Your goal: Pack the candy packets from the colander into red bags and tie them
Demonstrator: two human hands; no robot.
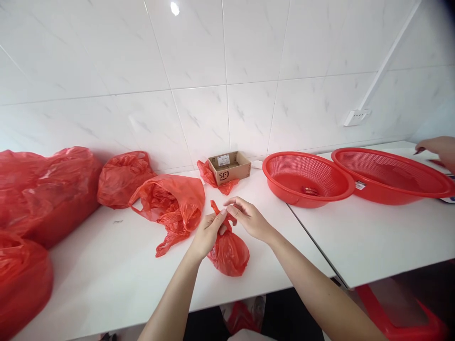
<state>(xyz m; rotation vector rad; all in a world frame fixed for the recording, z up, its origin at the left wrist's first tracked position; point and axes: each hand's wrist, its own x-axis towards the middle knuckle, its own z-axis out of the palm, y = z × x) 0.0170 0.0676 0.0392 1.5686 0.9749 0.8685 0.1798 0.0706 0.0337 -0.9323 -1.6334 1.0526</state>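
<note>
A small, full red plastic bag [230, 253] rests near the front of the white table, its neck gathered upward. My left hand [209, 232] is closed round that neck, thumb on top, with a twisted end of plastic poking up beyond it. My right hand [249, 218] comes in from the right, its thumb and fingers pinched together at the top of the same bag. What the bag contains is hidden by the plastic. Just left of my hands lies an open, crumpled red bag [192, 199] with more red plastic bunched inside it.
An open cardboard box [232, 174] stands by the wall. Two red baskets, a smaller one [284, 193] and a larger one [387, 196], sit to the right; another person's hand [441, 147] is beyond them. Large red bags [71, 189] line the left. A table seam [313, 237] runs diagonally.
</note>
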